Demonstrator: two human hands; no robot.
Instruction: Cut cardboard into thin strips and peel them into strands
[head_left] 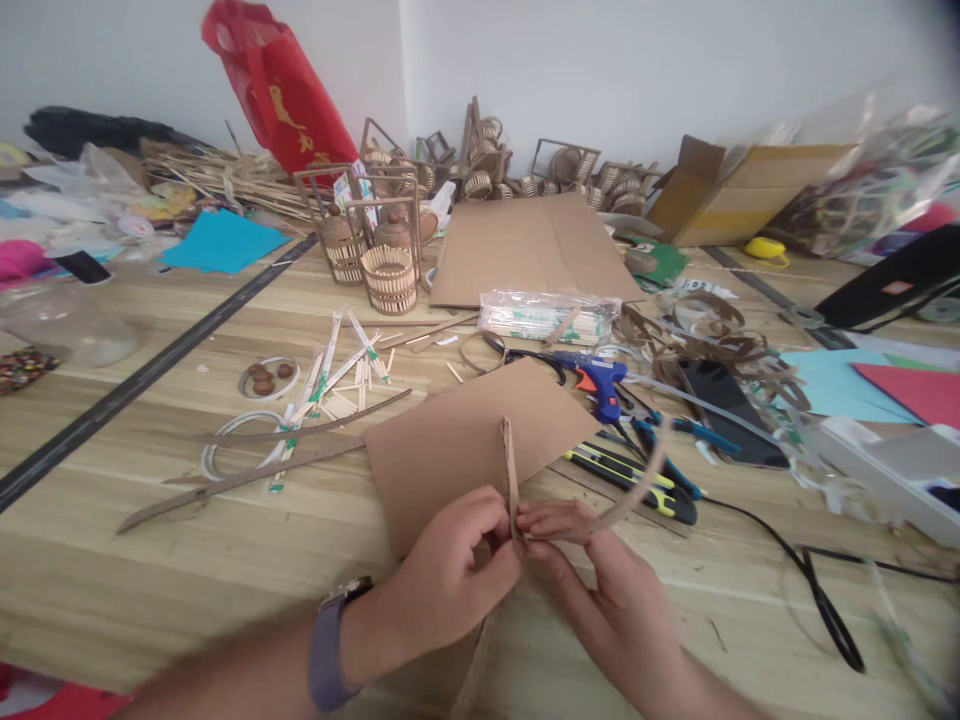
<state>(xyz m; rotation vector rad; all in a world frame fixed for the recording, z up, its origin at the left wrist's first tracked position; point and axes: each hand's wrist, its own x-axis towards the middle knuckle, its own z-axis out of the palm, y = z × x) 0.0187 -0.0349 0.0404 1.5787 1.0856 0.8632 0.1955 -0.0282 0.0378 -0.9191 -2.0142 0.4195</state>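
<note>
Both hands meet over the near edge of a brown cardboard sheet [442, 450]. My left hand [465, 560], with a watch on its wrist, pinches a narrow cardboard strip [511, 465] whose folded end points up and away. My right hand [600, 590] grips the strip from the other side with thumb and fingers. A thin curved length of strip [637, 490] rises from behind the right fingers, and another length hangs below the hands. The exact contact between the fingertips is partly hidden.
Right of the sheet lie a blue glue gun [600, 382], yellow-black utility knives [637, 480], blue-handled pliers [675, 430] and a phone [731, 410]. Small stick baskets [390, 280] stand behind, near a larger cardboard sheet [525, 245]. Wooden sticks [330, 370] and tape rolls [240, 445] lie left.
</note>
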